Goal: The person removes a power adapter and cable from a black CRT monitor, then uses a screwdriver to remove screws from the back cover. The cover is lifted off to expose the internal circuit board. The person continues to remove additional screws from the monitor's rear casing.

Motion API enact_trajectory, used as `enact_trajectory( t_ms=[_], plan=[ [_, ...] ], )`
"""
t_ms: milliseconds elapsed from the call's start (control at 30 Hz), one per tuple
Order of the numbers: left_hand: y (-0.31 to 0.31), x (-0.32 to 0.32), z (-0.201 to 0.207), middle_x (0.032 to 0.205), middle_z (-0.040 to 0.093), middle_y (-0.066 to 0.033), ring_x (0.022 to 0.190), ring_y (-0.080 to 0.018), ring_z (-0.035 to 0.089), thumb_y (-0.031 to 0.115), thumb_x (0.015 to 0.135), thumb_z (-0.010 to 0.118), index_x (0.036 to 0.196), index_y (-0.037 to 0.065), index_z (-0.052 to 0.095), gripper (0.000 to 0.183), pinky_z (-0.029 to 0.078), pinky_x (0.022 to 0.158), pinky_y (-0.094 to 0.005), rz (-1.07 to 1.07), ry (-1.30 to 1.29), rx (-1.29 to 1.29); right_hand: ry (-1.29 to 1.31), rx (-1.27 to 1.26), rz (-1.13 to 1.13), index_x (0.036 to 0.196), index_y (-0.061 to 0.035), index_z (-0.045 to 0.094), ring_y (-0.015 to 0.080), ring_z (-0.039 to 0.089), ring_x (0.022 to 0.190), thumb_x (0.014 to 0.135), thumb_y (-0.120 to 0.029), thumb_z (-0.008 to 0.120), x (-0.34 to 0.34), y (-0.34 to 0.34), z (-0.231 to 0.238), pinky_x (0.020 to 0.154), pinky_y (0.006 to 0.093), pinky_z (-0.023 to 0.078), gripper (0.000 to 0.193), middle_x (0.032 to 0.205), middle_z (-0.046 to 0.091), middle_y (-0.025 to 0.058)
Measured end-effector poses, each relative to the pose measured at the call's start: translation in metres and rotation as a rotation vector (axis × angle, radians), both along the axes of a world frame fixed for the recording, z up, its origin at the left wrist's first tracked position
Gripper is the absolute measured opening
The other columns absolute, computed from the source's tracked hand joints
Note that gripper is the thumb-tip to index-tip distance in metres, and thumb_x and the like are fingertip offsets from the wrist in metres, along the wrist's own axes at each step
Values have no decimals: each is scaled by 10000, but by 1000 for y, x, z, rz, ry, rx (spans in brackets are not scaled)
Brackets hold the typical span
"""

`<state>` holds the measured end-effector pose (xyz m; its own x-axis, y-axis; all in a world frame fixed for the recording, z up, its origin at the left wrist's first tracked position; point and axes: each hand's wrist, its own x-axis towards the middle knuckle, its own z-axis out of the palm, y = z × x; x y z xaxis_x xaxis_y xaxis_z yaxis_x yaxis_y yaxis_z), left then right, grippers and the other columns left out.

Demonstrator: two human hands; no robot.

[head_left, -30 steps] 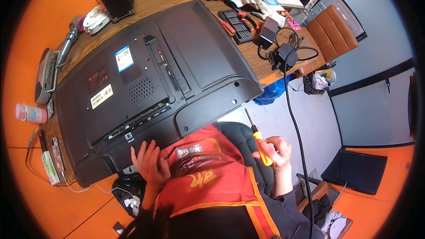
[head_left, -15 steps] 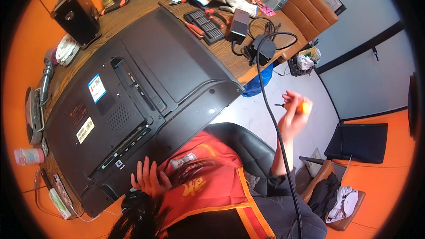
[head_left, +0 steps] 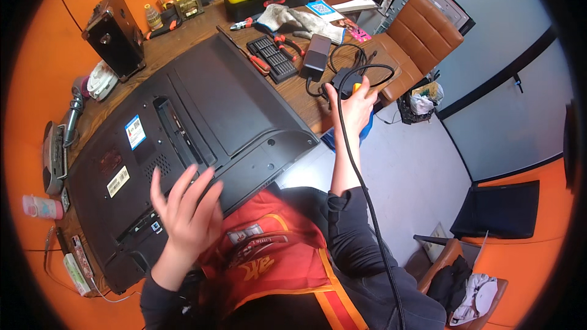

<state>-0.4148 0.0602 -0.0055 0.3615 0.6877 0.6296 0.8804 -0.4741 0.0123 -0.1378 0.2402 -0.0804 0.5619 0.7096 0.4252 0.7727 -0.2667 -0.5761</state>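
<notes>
Television [head_left: 226,95]: face-down on the table [head_left: 185,43].
Left hand [head_left: 188,214]: fingers spread, nothing visibly held, over its near edge.
Right hand [head_left: 353,110]: closed on a yellow-handled tool [head_left: 356,87].
Tool step: seemingly mid-handling; next move calls for care around the black cable [head_left: 374,215].

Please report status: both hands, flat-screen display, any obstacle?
Left hand open, empty. Right hand holding yellow-handled screwdriver, mostly hidden. Flat-screen display face down. Black cable crosses before right sleeve.
</notes>
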Motion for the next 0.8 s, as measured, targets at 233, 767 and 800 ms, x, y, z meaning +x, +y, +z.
enact_trajectory(
  t_ms=[233,767,800],
  plan=[
    [117,68,4,1180,503,-120,1168,-286,435,126,760,576,950,60,579,201,203,1026,-534,-163,14,-135,81,-128,-2,1140,-45,381,435,528,956,671,-316,717,-5,20,10,797,454,463,638,1129,423,319],
    [214,127,-29,1111,535,-169,990,-331,540,175,813,547,1017,9,556,263,432,872,-370,-207,-283,-457,1667,707,733,1230,-157,409,124,567,763,809,-302,522,56,7,-18,435,213,428,460,1014,556,15],
    [217,127,-31,1114,538,-162,982,-316,551,186,825,543,1025,9,554,267,434,867,-365,-215,-314,-483,1710,752,745,1223,-168,429,126,577,777,790,-305,536,55,8,-22,460,216,418,467,1005,575,1]
  ],
)
